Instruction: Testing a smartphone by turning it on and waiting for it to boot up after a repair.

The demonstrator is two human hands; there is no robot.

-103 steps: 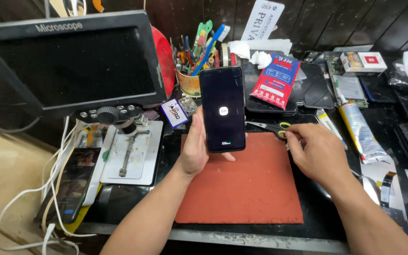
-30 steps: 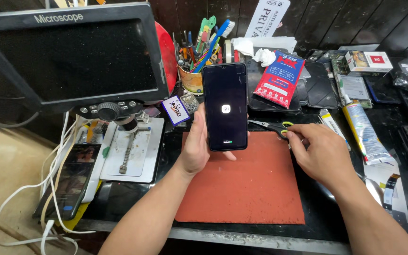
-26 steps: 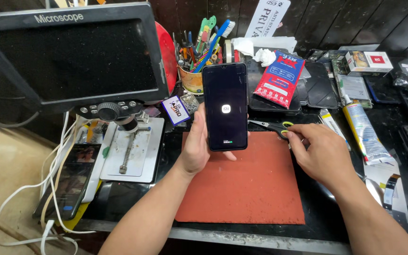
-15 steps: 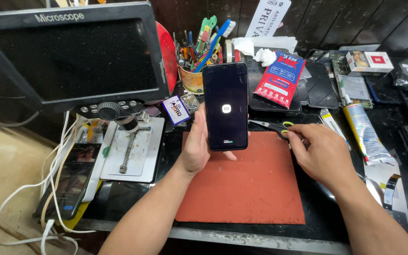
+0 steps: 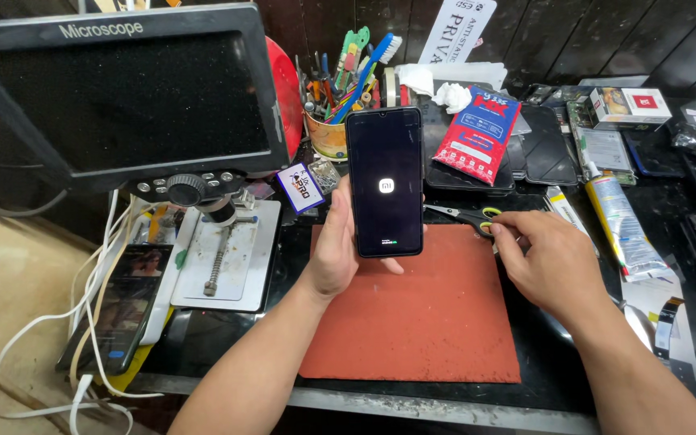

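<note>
My left hand [image 5: 337,256] holds a black smartphone [image 5: 384,181] upright above the red work mat [image 5: 416,322]. The phone's dark screen shows a small white logo in the middle. My right hand [image 5: 543,262] rests palm down at the mat's right edge, fingers curled, its fingertips next to a pair of scissors [image 5: 465,216] with yellow and black handles. I cannot see anything inside that hand.
A digital microscope with a large dark screen [image 5: 126,93] stands at the left over a metal base plate [image 5: 223,258]. A cup of tools and brushes [image 5: 332,129], a red packet [image 5: 477,133], a glue tube [image 5: 618,229] and another phone [image 5: 126,306] with white cables lie around.
Almost nothing has moved. The phone stays upright in my left hand with the same logo on screen, and my right hand stays by the scissors.
</note>
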